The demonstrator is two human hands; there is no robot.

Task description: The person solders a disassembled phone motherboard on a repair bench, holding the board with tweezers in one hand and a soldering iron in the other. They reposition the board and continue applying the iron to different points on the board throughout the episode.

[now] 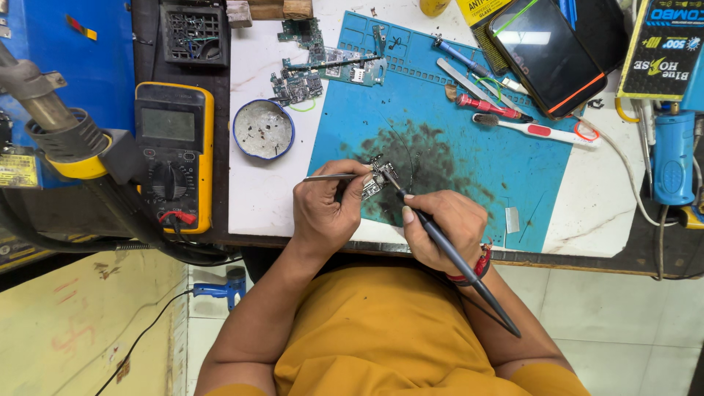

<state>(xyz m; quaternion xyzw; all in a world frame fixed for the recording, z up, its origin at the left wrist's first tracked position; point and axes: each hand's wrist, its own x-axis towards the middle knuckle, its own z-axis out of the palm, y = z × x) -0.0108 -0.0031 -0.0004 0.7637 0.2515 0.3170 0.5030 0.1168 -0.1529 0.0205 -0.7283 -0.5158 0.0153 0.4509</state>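
The left hand [328,209] pinches a pair of metal tweezers [330,177] between thumb and forefinger, fingers curled tight, their tips resting on a small circuit board [375,180] that lies on the scorched patch of the blue work mat [506,158], near the bench's front edge. The right hand [442,227] grips a dark soldering iron [455,257] like a pen, fingers closed around the shaft, tip touching the board at its 3 o'clock side.

The board looks light, thin, stiff and fragile, likely to skate on the mat; it is best held by its bare edges with the tweezers, away from the hot tip.

At 10 o'clock from the board sits a round blue-rimmed tin [263,130], with a yellow multimeter [174,154] further out at 9. More circuit boards [323,66] lie at 11. A toothbrush [539,130] lies at 2 o'clock, a smartphone [546,55] at 1. None crowds the hands.
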